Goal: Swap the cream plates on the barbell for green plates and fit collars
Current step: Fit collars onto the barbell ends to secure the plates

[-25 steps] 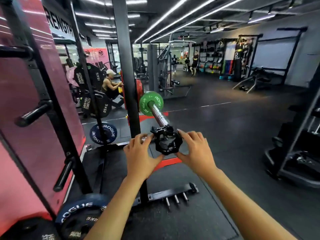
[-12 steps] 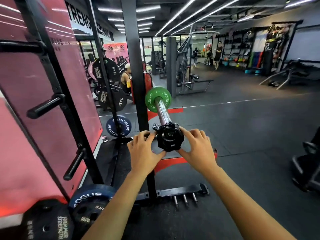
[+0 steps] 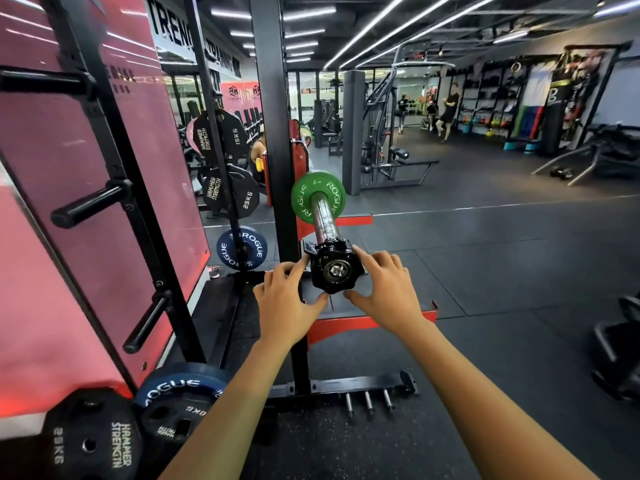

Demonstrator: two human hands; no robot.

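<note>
Barbell sleeve [image 3: 323,216], shiny grey metal, sticking out toward the camera from the tall black rack post [image 3: 273,133]. Far left: black round plate [image 3: 93,441] leaning low, blue round plate [image 3: 180,393] beside it, another blue plate [image 3: 242,248] farther back. Left hand [image 3: 284,306] curled round the left side of the black plastic collar [image 3: 332,266], thumb under. Collar sitting on the near end of the sleeve, well apart from the green round plate [image 3: 304,195] pushed up by the post. Right hand [image 3: 384,296] gripping the collar's right side.
</note>
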